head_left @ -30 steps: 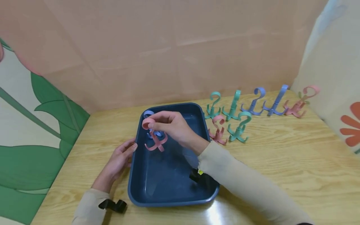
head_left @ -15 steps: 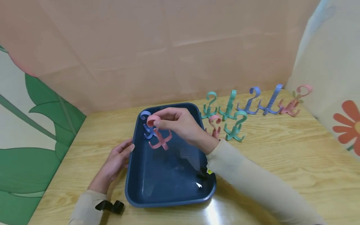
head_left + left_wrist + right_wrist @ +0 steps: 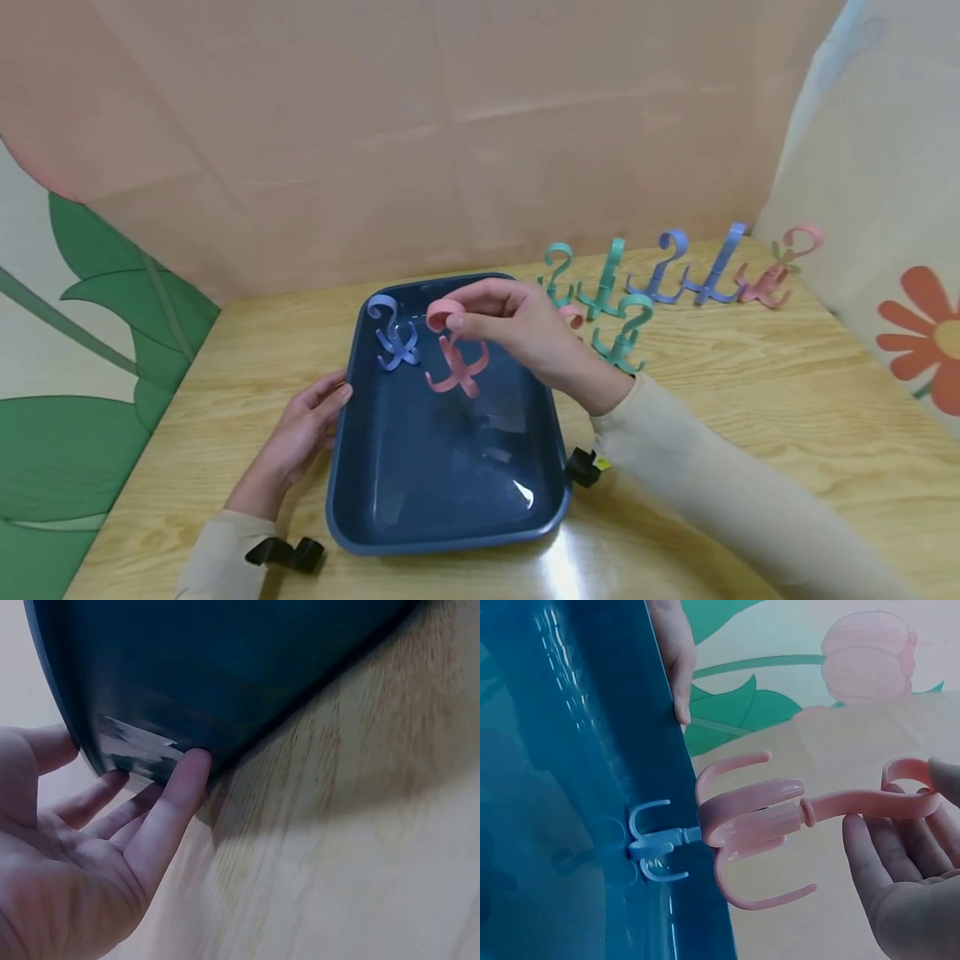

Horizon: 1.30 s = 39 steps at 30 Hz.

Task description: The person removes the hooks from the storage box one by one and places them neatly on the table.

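Observation:
My right hand (image 3: 525, 333) pinches a pink four-prong hanger hook (image 3: 459, 367) by its curled top, its prongs hanging over the dark blue tray (image 3: 450, 546). In the right wrist view the pink hook spans the middle, thumb and fingers around its curl. Inside the tray's far left corner stands a blue four-prong hook (image 3: 397, 342), partly behind the pink one in the right wrist view. At the tray's left side is my left hand (image 3: 307, 425), thumb at the rim. The left wrist view shows its extended fingertips (image 3: 196, 761) against the outer wall, by a torn label.
Right of the tray stand green hooks (image 3: 626, 333), blue hooks (image 3: 712, 271) and a pink hook (image 3: 768, 283) on the wooden table (image 3: 750, 400). Another pink hook (image 3: 573, 315) is mostly hidden behind my right hand. A patterned cloth wall (image 3: 480, 150) rises behind.
My right hand has moved right with the pink hook, away from the blue hook, which now shows fully. The left hand keeps its place at the tray. The view has shifted slightly.

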Motion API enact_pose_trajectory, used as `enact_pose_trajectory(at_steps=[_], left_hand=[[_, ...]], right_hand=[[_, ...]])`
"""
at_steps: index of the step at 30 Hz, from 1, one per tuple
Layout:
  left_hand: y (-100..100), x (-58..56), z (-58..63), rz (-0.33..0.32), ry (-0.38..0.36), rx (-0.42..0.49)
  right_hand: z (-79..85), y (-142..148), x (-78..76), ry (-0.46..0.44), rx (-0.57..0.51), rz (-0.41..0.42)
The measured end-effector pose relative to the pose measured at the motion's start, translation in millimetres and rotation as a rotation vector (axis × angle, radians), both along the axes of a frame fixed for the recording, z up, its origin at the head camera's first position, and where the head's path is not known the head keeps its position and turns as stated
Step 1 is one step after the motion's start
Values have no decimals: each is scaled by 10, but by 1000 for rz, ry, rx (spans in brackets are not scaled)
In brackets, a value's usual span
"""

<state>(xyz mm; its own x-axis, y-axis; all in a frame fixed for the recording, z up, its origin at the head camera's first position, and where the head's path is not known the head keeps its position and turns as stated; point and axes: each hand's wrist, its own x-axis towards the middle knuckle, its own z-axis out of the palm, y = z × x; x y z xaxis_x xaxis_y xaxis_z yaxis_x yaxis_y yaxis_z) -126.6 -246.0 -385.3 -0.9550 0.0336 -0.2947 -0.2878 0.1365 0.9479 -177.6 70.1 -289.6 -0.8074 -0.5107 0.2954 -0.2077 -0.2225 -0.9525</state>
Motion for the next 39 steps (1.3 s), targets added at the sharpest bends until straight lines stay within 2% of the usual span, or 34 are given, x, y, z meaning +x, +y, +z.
enact_pose_trajectory(at_steps=[5,11,15,26,33,39], left_hand=[[-18,2,-4,-1,4,-6],[-26,-3,-23,7,-1,-9],[-26,-1,-37,2,5,-7],[-23,6,-60,1,7,9],[-17,9,-87,-11,10,17],[-7,22,-102,-6,36,58]], right_hand=[[55,131,56,-3,51,-63],[106,344,101,-38,86,-95],[101,520,129,-31,99,-119],[114,1001,185,47,32,-177],[106,1346,234,89,-57,-153],[55,1602,271,90,-74,-164]])
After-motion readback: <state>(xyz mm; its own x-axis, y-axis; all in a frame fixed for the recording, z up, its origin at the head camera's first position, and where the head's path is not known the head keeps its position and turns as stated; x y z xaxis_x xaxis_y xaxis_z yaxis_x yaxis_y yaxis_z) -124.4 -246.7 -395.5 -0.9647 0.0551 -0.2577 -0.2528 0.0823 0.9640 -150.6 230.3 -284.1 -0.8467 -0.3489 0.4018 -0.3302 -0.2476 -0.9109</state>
